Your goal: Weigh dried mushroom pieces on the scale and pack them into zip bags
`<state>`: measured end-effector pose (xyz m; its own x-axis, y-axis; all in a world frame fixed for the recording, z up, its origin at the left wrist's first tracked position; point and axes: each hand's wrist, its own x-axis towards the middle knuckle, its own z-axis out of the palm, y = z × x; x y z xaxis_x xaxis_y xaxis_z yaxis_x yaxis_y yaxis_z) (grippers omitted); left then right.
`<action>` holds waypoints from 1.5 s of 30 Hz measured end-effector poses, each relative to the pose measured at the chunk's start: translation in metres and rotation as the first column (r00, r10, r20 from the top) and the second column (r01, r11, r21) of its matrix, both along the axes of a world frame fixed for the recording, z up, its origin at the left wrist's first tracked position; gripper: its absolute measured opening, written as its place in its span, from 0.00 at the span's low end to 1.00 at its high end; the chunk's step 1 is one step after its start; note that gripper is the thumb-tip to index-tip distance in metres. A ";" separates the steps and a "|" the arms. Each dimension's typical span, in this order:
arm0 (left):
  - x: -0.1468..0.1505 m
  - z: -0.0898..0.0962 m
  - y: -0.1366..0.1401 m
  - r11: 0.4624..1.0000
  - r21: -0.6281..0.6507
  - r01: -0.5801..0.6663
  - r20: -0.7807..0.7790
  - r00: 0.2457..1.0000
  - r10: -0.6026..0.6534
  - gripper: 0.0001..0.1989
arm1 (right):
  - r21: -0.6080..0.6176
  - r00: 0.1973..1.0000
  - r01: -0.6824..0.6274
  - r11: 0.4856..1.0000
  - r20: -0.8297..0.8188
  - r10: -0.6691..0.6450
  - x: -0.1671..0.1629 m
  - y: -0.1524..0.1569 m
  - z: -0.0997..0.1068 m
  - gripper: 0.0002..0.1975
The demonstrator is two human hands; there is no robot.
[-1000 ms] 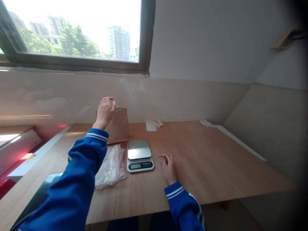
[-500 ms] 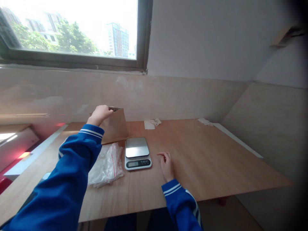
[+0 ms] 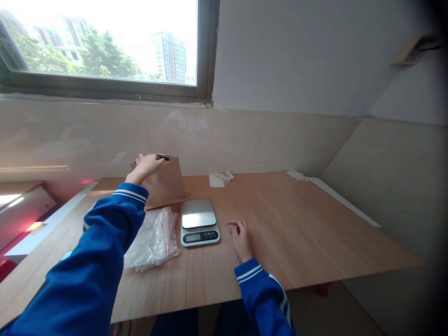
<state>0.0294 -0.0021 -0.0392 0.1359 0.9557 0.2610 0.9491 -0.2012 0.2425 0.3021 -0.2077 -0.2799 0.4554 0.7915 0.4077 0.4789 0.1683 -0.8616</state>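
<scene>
My left hand [image 3: 146, 166] is over the mouth of an upright brown paper bag [image 3: 166, 184] at the back left. Its fingertips dip behind the bag's rim, so their grip and anything in them are hidden. My right hand [image 3: 241, 239] rests on the table with its index finger stretched out and the other fingers loosely curled, holding nothing. Left of it lies a white kitchen scale [image 3: 200, 221] with a bare steel plate; its display cannot be read. A pile of clear plastic zip bags [image 3: 154, 240] with red seal lines is between my left forearm and the scale.
The wooden table [image 3: 297, 228] runs up to a tiled wall under a window. Crumpled white paper [image 3: 224, 177] lies at its back edge, and another white scrap [image 3: 297, 176] is farther right. A lower surface [image 3: 21, 193] stands at the far left.
My left hand has shifted slightly at the bag's mouth, its knuckles now lifted and more bent. The right hand rests as before. The view has moved a little.
</scene>
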 end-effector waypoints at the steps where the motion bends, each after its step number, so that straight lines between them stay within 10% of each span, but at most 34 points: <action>1: 0.003 0.000 -0.002 1.000 0.002 -0.025 -0.009 1.000 0.025 0.22 | -0.003 1.000 0.001 1.000 0.000 -0.001 0.000 0.000 0.000 0.13; 15: 0.007 -0.014 -0.014 0.957 0.287 -0.053 -0.003 0.998 0.056 0.22 | 0.006 1.000 -0.009 1.000 0.003 0.009 0.000 0.001 -0.001 0.13; 25: 0.007 0.000 -0.018 0.987 0.121 0.106 0.068 0.991 -0.115 0.19 | -0.019 1.000 -0.010 1.000 -0.010 0.009 0.000 0.002 -0.002 0.13; 32: 0.011 -0.007 -0.019 0.970 0.225 0.090 0.061 0.992 -0.107 0.19 | 0.009 1.000 -0.004 1.000 -0.020 0.005 -0.001 0.002 -0.001 0.13; 45: 0.020 0.016 -0.035 0.799 0.601 0.018 0.373 0.878 -0.301 0.15 | -0.010 1.000 -0.004 1.000 -0.022 0.004 -0.001 0.002 -0.001 0.13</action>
<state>0.0492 -0.0376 -0.0230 0.0118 0.5872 0.8093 0.7131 -0.5723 0.4049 0.3009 -0.2059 -0.2804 0.4605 0.7976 0.3895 0.4596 0.1612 -0.8734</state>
